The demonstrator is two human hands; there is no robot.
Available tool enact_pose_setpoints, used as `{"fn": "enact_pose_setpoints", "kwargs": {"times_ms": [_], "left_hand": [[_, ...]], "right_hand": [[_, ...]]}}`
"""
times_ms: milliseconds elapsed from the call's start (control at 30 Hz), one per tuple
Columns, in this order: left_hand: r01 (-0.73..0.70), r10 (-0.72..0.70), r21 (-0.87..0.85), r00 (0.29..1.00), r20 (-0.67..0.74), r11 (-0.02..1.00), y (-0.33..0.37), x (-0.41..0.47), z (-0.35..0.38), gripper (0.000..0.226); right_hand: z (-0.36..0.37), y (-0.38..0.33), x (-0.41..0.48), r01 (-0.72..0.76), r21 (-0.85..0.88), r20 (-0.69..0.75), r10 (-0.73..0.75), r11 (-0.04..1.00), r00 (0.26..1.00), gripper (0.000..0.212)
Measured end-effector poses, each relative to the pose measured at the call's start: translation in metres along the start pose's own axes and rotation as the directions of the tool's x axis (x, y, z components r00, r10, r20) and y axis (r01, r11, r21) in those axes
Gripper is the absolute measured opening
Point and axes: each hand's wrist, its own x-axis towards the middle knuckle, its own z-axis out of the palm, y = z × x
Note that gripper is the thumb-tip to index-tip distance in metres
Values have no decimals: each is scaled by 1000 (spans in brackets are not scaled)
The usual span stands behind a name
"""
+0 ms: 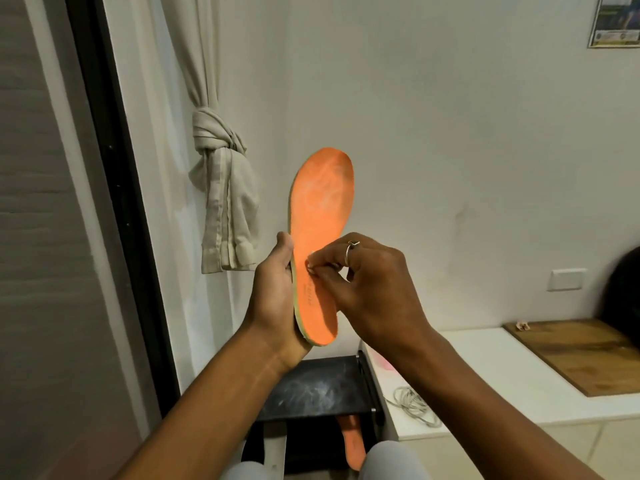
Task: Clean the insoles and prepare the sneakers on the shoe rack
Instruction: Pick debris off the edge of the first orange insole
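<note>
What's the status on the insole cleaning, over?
Left hand grips orange insole upright by its heel half. Right hand pinches at its face. Second insole lower down, under shoe rack top shelf; nothing blocking.

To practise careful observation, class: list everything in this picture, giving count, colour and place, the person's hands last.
held insole: 1, orange, upright at centre
second insole: 1, orange, bottom centre, below the black shelf
black shelf: 1, black, dusty, below the held insole
curtain: 1, beige, knotted, left of the held insole
cabinet: 1, white, lower right
wooden board: 1, brown, on the cabinet
cable: 1, pale grey, coiled on the cabinet
wall plate: 1, white, right wall
ring: 1, silver, on the right hand
left hand: 1, grips the held insole's lower part
right hand: 1, fingertips pinch at the held insole's face
</note>
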Motion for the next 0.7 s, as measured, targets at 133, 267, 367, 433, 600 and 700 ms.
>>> {"fn": "enact_pose_setpoints", "kwargs": {"times_ms": [133,267,367,433,600,700], "left_hand": [[-13,12,-13,999,-50,1000,7,5,-6,70],[-2,-2,-37,995,-104,999,16,9,-15,73],[10,-15,-46,995,-98,999,15,7,-12,72],[5,-9,-50,997,-78,999,11,6,-7,68],[4,-4,-11,1000,-26,1000,1,5,-3,67],[-5,5,-8,999,-43,1000,4,7,-6,69]], "right_hand": [[-7,-19,-1,-144,261,221,86,955,971,16],[-23,-21,6,-209,279,502,44,937,864,11],[-21,-12,7,-131,164,446,45,978,894,12],[-13,-5,6,-44,47,299,28,998,954,14],[1,-4,-1,-51,57,63,47,997,997,15],[-5,-17,-1,-151,258,206,99,954,974,15]]}}
